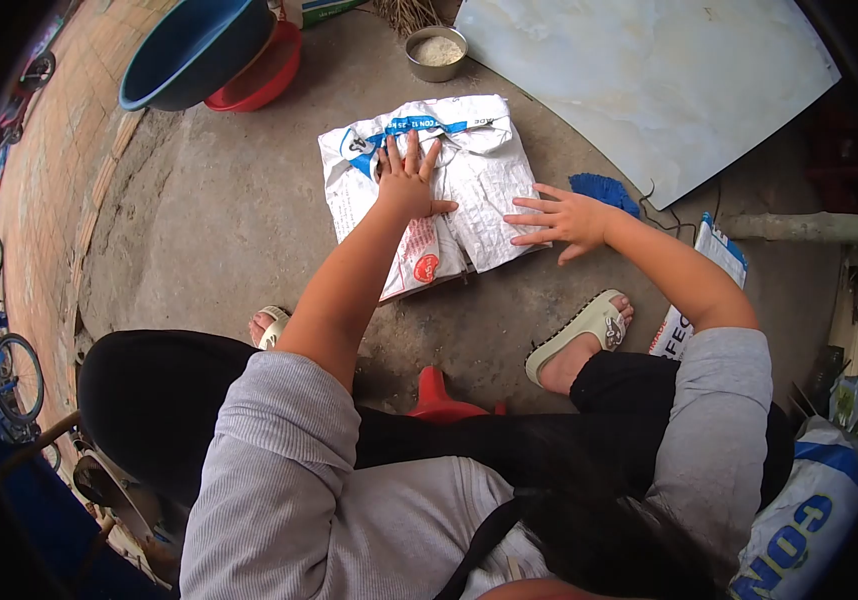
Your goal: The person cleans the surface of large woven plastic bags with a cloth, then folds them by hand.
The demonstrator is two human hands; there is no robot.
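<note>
A white woven feed sack (489, 215) with blue and red print lies folded on the concrete ground in front of me. My left hand (409, 183) is pressed on its middle with the fingers spread toward the folded upper edge, where a blue band runs across. Over the sack's right edge, my right hand (567, 222) reaches in from the right, its fingers stretched out and apart. The lower edge of the sack opens in a slit between two flaps. Neither hand grips anything.
A blue basin (194, 50) and a red basin (269, 75) stand at the upper left. Near them is a metal bowl (437, 55) of pale grains. A marbled board (649, 80) lies upper right, beside a blue cloth (605, 192). Under me is a red stool (439, 390).
</note>
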